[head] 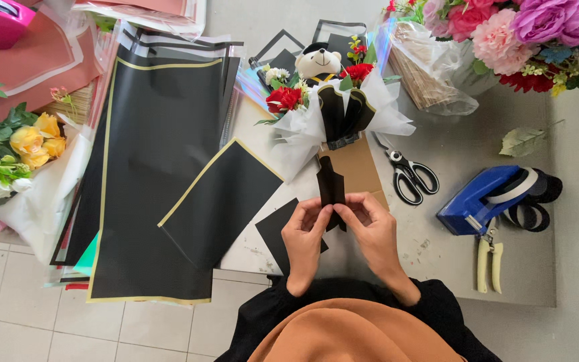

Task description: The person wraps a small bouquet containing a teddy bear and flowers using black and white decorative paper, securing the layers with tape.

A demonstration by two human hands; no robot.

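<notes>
Both forearms come up from the bottom of the view in black sleeves and meet over the near edge of the grey table [504, 281], wrists bent slightly inward so that the two hands face each other. The left hand [305, 236] has its fingers curled and its thumb and fingertips pinched onto the lower end of a narrow folded strip of black wrapping paper [330, 182]; the right hand [372, 228] mirrors it from the other side, thumb and forefinger closed tight on the same end, so both grips are narrow and holding the strip between them. The strip's long axis runs almost straight away from the person, its free end pointing up toward the small bouquet [333, 100] of red roses, white and black wrap and a plush bear in a graduation cap, which lies just beyond with its stem end toward the hands. The strip sits above a brown cardboard piece [363, 167] and beside a small black paper square [277, 228]. To the left, large black sheets with gold edges [155, 134] hang over the table's edge. To the right lie black-handled scissors [410, 175], a blue tape dispenser [484, 198] with striped ribbon rolls, and pale-handled pliers [489, 261].
</notes>
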